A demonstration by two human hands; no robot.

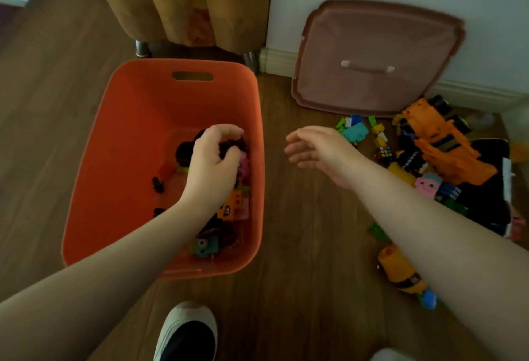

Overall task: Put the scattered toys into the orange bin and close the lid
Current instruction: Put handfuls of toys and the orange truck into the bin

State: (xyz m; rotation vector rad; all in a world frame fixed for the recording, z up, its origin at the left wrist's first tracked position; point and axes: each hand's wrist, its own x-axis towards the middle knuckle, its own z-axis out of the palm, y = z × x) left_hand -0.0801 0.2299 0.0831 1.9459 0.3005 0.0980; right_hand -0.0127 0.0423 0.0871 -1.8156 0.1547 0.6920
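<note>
The orange bin (123,137) stands open on the wooden floor with several small toys at its bottom. My left hand (213,164) reaches into the bin, its fingers curled round a dark toy (229,147) above the other toys. My right hand (317,153) hovers over the floor just right of the bin, fingers relaxed and empty. The lid (375,57), pinkish with a handle, leans against the wall at the back right. Scattered toys lie to the right: an orange toy truck (446,146), colourful block figures (355,131), a pink block face (428,186) and a yellow figure (400,274).
A patterned cabinet on metal legs (186,2) stands behind the bin. A black flat object (486,203) lies under some toys at the right edge. My shoe (187,332) is on the floor in front of the bin.
</note>
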